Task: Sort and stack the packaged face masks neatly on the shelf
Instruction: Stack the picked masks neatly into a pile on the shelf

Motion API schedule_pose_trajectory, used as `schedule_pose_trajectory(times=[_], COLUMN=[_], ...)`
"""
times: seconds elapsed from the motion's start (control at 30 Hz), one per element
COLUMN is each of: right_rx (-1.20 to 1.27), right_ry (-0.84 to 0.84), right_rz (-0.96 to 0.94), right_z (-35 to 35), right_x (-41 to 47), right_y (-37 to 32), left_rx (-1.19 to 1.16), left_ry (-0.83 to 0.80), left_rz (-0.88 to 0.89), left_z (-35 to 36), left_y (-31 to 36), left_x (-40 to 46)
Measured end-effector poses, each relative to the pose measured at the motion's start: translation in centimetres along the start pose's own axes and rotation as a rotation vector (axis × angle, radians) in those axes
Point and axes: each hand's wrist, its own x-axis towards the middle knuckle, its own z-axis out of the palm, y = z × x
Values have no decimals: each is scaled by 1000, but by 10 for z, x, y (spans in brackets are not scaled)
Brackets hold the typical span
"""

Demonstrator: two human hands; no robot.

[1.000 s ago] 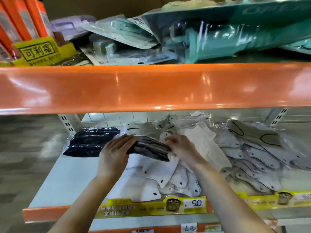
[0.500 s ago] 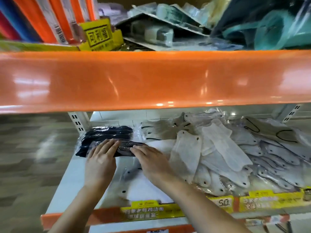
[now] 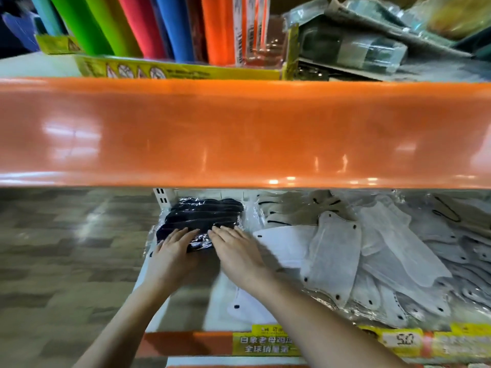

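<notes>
Two hands are lying flat, side by side, on the near end of a stack of black masks [image 3: 204, 215] at the left end of the lower shelf [image 3: 183, 306]. The left hand [image 3: 171, 254] is resting with straight fingers on the stack's left half; the right hand [image 3: 236, 251] is pressing palm-down on its right half, fingers straight and slightly spread. Neither is curling round anything, and a narrow gap is showing between them, where crinkled glossy film is catching the light. The black masks are soft, dark and folded, sealed in clear plastic, and are lying in layers reaching back toward the shelf's rear wall.

Just right of the right hand, white masks [image 3: 285, 244] are lying flat, smooth and pointed at one corner. Beyond them grey masks [image 3: 332, 258] are sprawling in a loose heap, fibrous-looking, tongue-shaped, dotted with small dark spots at the corners, all in shiny wrap.

A yellow label [image 3: 268, 343] with printed characters is running along the shelf's orange front edge. Above, a broad glossy orange beam [image 3: 244, 134] is crossing the view, and on the upper shelf coloured rolls [image 3: 148, 25] are standing in a yellow box [image 3: 183, 71] beside a pile of plastic packets [image 3: 356, 46]
</notes>
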Motion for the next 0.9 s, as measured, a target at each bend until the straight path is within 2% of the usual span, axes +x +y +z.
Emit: schedule_pose_trajectory(times=[0.07, 0.27, 0.5, 0.67, 0.77, 0.9], right_rx=[-19, -8, -30, 0, 11, -6], right_ry=[-38, -34, -76, -93, 4, 139], right_rz=[50, 107, 174, 185, 143, 97], right_z=[4, 13, 14, 12, 8, -1], right_x=[-2, -5, -7, -5, -6, -17], right_y=[5, 8, -2, -5, -3, 14], left_rx=[8, -48, 19, 10, -44, -241], left_ry=[-43, -10, 30, 32, 82, 149], left_rz=[-6, 66, 149, 67, 71, 71], left_z=[4, 13, 14, 15, 13, 6], left_y=[-2, -10, -15, -3, 9, 44], left_x=[1, 6, 13, 13, 11, 11])
